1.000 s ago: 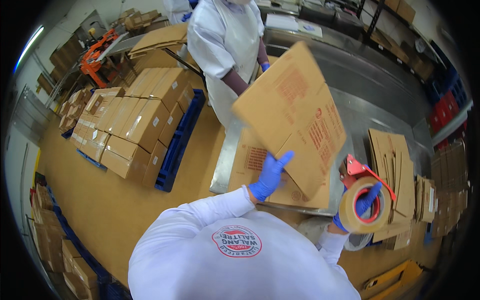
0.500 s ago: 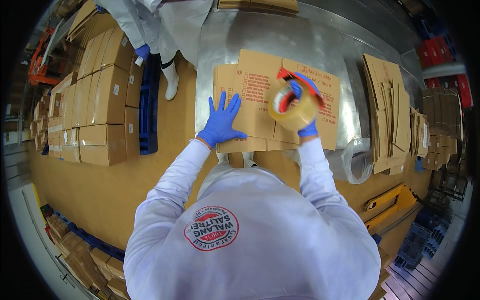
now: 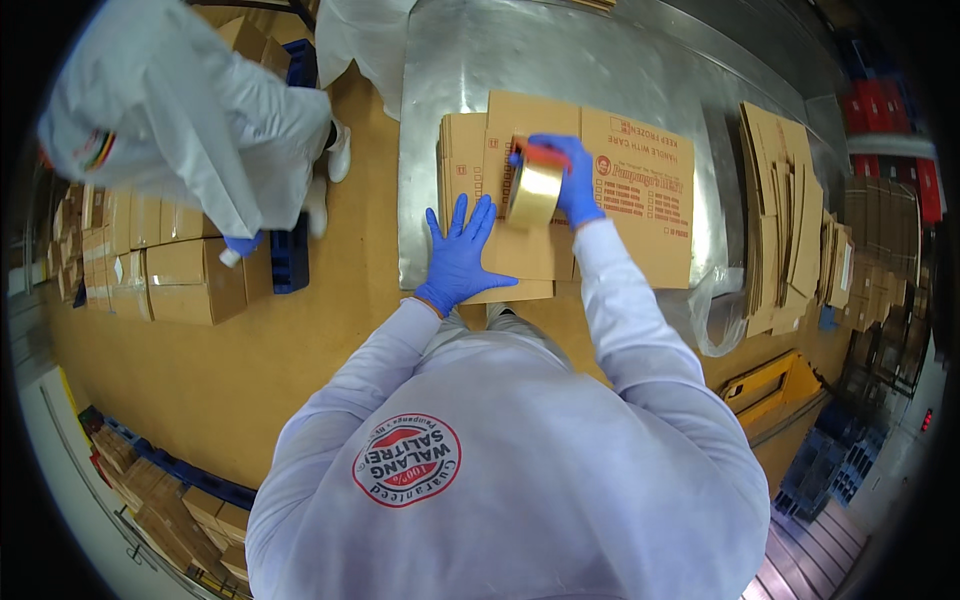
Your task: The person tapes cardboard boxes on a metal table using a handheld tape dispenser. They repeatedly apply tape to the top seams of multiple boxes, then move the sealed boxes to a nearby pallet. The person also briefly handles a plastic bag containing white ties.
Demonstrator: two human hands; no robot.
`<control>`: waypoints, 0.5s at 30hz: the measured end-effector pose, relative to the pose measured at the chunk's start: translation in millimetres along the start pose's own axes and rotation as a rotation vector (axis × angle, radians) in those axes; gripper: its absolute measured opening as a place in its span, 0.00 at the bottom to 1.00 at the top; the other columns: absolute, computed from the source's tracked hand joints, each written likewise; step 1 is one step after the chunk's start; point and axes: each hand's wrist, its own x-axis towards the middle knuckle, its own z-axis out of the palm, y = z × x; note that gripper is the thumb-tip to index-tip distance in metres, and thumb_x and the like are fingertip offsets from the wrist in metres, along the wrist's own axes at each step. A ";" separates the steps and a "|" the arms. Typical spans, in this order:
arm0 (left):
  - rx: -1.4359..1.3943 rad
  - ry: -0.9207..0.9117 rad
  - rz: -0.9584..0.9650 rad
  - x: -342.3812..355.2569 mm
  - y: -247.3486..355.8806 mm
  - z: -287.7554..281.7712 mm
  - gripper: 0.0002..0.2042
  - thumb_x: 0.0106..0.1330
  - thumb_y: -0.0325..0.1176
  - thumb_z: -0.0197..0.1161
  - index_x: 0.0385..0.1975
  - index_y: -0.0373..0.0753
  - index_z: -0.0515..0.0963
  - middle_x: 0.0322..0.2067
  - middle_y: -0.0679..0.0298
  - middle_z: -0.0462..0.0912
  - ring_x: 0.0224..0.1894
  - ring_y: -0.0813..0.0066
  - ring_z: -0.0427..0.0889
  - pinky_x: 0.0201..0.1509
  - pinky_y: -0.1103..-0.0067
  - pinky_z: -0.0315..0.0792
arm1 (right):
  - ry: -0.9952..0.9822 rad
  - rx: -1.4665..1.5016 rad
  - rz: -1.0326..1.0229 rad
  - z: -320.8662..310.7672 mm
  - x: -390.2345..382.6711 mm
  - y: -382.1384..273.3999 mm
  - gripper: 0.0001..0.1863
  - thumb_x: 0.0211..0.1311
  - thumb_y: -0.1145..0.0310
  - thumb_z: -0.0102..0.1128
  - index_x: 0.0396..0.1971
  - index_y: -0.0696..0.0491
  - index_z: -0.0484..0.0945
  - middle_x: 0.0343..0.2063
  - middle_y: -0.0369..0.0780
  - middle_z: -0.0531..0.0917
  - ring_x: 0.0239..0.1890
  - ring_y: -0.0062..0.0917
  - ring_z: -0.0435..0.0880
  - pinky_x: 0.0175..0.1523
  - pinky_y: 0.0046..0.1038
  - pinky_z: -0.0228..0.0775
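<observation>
A flattened cardboard box [image 3: 635,235] with red print lies on top of other flat cardboard on the metal table [image 3: 640,80]. My left hand [image 3: 462,257], in a blue glove, is spread flat on the left part of the cardboard and holds nothing. My right hand [image 3: 572,180], also gloved in blue, is closed around a red-framed tape dispenser [image 3: 536,192] carrying a wide roll of clear tape. The dispenser is over the middle of the cardboard, close to my left fingers. Its lower edge blurs, so I cannot tell whether it touches the board.
More flat cartons [image 3: 780,210] are stacked on the table's right side, beside clear plastic film [image 3: 715,320]. A person in white [image 3: 200,120] stands at the left near stacked closed boxes [image 3: 185,280]. A yellow pallet jack [image 3: 775,390] is at the lower right.
My right hand has brought the tape dispenser leftward and turned it. My left hand stays spread on the cardboard. The person at the left has come nearer, covering part of the box stack.
</observation>
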 end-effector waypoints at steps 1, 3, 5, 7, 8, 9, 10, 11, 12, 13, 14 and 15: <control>-0.009 0.011 -0.017 -1.4 -0.6 0.5 0.52 0.53 0.63 0.65 0.72 0.37 0.51 0.74 0.54 0.49 0.76 0.47 0.40 0.68 0.36 0.25 | 0.011 -0.019 -0.075 0.4 -27.7 -17.4 0.23 0.39 0.72 0.81 0.39 0.55 0.83 0.38 0.43 0.83 0.40 0.31 0.84 0.47 0.30 0.77; 0.028 0.075 -0.013 -1.3 -7.2 17.2 0.49 0.56 0.59 0.64 0.72 0.37 0.52 0.73 0.54 0.50 0.76 0.46 0.42 0.68 0.36 0.25 | -0.030 -0.026 -0.071 -4.5 -83.7 -38.1 0.24 0.35 0.70 0.83 0.37 0.53 0.83 0.36 0.42 0.82 0.39 0.31 0.83 0.47 0.30 0.78; 0.062 0.093 -0.018 -3.1 -9.7 25.4 0.51 0.51 0.61 0.65 0.72 0.38 0.53 0.73 0.57 0.51 0.76 0.49 0.42 0.68 0.36 0.25 | -0.120 -0.170 -0.231 -15.0 -125.5 -35.7 0.24 0.35 0.67 0.84 0.36 0.53 0.83 0.32 0.40 0.84 0.36 0.30 0.82 0.45 0.31 0.75; 0.100 0.084 -0.037 -2.0 -11.1 25.1 0.59 0.41 0.68 0.69 0.72 0.41 0.54 0.74 0.61 0.51 0.77 0.54 0.41 0.69 0.36 0.25 | -0.125 -0.124 -0.180 -16.2 -132.4 -42.5 0.23 0.37 0.67 0.82 0.37 0.53 0.83 0.30 0.40 0.84 0.35 0.30 0.81 0.45 0.31 0.74; 0.122 0.111 -0.026 -2.4 -12.4 29.4 0.58 0.41 0.67 0.69 0.72 0.40 0.55 0.74 0.61 0.51 0.77 0.54 0.42 0.69 0.37 0.25 | -0.166 -0.108 -0.122 -17.0 -128.3 -42.7 0.18 0.44 0.66 0.76 0.37 0.53 0.84 0.31 0.42 0.84 0.36 0.32 0.82 0.46 0.32 0.73; 0.139 0.112 -0.019 -2.3 -13.3 29.9 0.58 0.41 0.68 0.69 0.72 0.40 0.55 0.74 0.61 0.52 0.77 0.54 0.42 0.69 0.36 0.25 | -0.204 -0.089 -0.067 -16.8 -116.6 -41.8 0.14 0.50 0.66 0.70 0.38 0.53 0.84 0.33 0.43 0.84 0.38 0.34 0.82 0.46 0.33 0.73; 0.158 0.110 -0.011 -1.1 -13.9 29.2 0.58 0.41 0.68 0.69 0.72 0.40 0.54 0.74 0.61 0.52 0.77 0.54 0.42 0.68 0.36 0.25 | -0.239 -0.067 -0.010 -15.8 -101.3 -44.7 0.12 0.56 0.66 0.63 0.38 0.54 0.84 0.34 0.45 0.84 0.39 0.36 0.82 0.46 0.34 0.72; 0.177 0.108 -0.005 -0.5 -13.4 29.2 0.58 0.42 0.68 0.69 0.72 0.40 0.54 0.74 0.61 0.52 0.77 0.54 0.42 0.68 0.36 0.25 | -0.279 0.134 0.240 -12.3 -83.0 -48.9 0.12 0.62 0.65 0.57 0.36 0.56 0.84 0.36 0.48 0.85 0.40 0.35 0.83 0.47 0.32 0.72; 0.149 0.087 -0.019 -1.4 -9.2 23.8 0.58 0.42 0.69 0.68 0.72 0.41 0.54 0.74 0.60 0.52 0.77 0.53 0.41 0.68 0.36 0.25 | -0.400 0.108 0.284 -10.7 -63.1 -31.4 0.13 0.64 0.65 0.55 0.37 0.58 0.83 0.38 0.48 0.85 0.41 0.34 0.83 0.47 0.32 0.72; 0.123 0.063 -0.026 -2.1 -3.0 13.4 0.58 0.42 0.69 0.68 0.72 0.41 0.54 0.73 0.60 0.52 0.77 0.53 0.41 0.68 0.36 0.25 | -0.512 0.082 0.326 -7.5 -48.4 -12.0 0.14 0.65 0.65 0.53 0.38 0.59 0.82 0.39 0.48 0.85 0.42 0.34 0.84 0.47 0.32 0.73; 0.101 0.048 -0.031 -1.4 0.9 4.9 0.59 0.42 0.70 0.68 0.72 0.41 0.54 0.73 0.60 0.52 0.77 0.53 0.41 0.68 0.36 0.25 | -0.578 0.121 0.311 -2.4 -40.2 0.3 0.15 0.66 0.65 0.52 0.40 0.60 0.81 0.40 0.48 0.85 0.42 0.33 0.84 0.47 0.32 0.73; 0.115 0.026 -0.034 -0.4 3.0 0.4 0.59 0.42 0.70 0.67 0.72 0.41 0.54 0.73 0.60 0.51 0.77 0.53 0.41 0.68 0.36 0.24 | -0.646 0.153 0.289 2.5 -30.4 9.3 0.15 0.66 0.64 0.52 0.41 0.61 0.81 0.41 0.48 0.85 0.42 0.32 0.83 0.47 0.32 0.73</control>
